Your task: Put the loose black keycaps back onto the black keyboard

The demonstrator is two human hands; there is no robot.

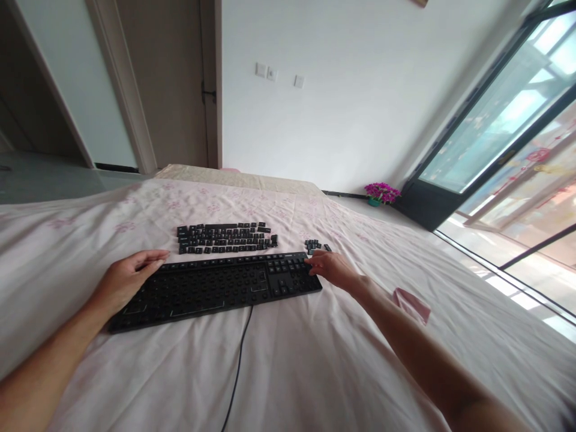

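Observation:
A black computer keyboard lies on the bed, its main block bare of keycaps; keys still sit along its far edge and in parts of the right side. My left hand rests at its far left corner, fingers stretched out and holding nothing. At the right end, my right hand has its fingers bent in over the number pad. Whatever is between those fingertips is hidden. Beyond the keyboard, loose black keycaps are laid out in rows. A smaller group of keycaps lies just behind my right hand.
A black cable runs from the keyboard's near edge toward me. The pale floral bedsheet is wrinkled. A pink cloth piece lies near my right forearm. Purple flowers stand by the wall, with a glass door at the right.

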